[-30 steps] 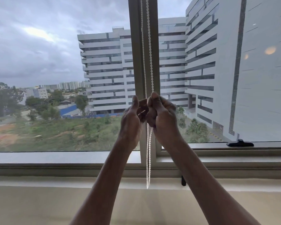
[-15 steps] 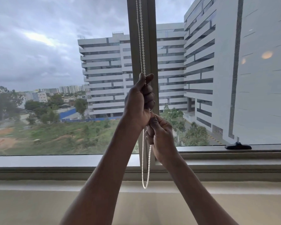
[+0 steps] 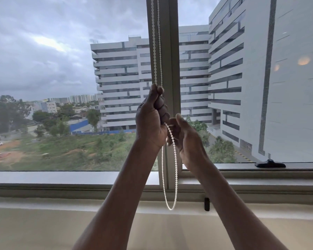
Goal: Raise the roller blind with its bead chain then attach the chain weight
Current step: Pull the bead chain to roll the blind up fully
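The white bead chain [image 3: 156,51] hangs in two strands in front of the window mullion [image 3: 170,51], and its loop [image 3: 170,207] ends just below the sill. My left hand [image 3: 152,116] grips both strands in a fist, thumb on top. Just below and to the right, my right hand [image 3: 186,139] has its thumb raised and its fingers loosely curled. One strand runs across those fingers, and no firm grip on it shows. The blind itself is out of view above.
The window sill [image 3: 61,177] runs across the view, with a pale wall below it. A small black piece [image 3: 206,204] is fixed under the sill, right of the chain loop. A black window handle [image 3: 270,163] lies on the right frame.
My left hand went up the chain from beside the right hand and now grips it higher. My right hand, which gripped the chain below, has loosened its fingers.
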Demonstrator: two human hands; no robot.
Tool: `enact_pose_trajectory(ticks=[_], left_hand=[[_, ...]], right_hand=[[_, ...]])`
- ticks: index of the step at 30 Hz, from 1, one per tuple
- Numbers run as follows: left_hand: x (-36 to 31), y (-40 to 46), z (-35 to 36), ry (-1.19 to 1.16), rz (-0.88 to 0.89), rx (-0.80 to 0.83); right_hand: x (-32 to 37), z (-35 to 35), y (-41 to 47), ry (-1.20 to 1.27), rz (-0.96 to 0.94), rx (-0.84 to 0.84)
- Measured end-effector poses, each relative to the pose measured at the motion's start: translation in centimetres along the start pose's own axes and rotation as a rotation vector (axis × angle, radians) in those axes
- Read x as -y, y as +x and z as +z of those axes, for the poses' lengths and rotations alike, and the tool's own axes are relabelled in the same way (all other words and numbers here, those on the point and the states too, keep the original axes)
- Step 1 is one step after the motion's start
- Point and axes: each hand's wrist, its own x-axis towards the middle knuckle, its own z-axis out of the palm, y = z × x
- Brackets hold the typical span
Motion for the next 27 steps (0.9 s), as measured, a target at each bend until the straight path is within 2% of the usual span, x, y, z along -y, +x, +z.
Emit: enact_pose_trajectory(ticks=[5,9,14,17,20,24,27], left_hand=[[0.1,-0.6,0.1,-0.037,0.048,0.019],[1.5,-1.8,-0.2,-0.007,0.038,0.01],[5.0,-4.2,-1.2,0.006,-0.038,-0.044],[6.4,-5.4,-2.3,0.015,-0.073,-0.08],[7.1,-6.3,-3.3,0.078,-0.09,-0.083],[7.3,-6.4,-3.7,0.122,-0.065,-0.071],[7.5,-6.0,-3.5,0.181,-0.02,-0.056]], right_hand=[[4.3,1.2,2.7,-0.111,-0.093,0.014],[8.4,2.7,4.0,0.016,-0.114,0.085],[10.2,4.2,4.0,0.078,-0.01,0.109],[9.1,4.3,3.2,0.107,0.079,0.062],[7.5,3.9,2.6,0.106,0.092,0.012],[6.3,3.8,2.6,0.116,-0.029,-0.021],[5.7,4.1,3.1,-0.094,-0.213,-0.095]])
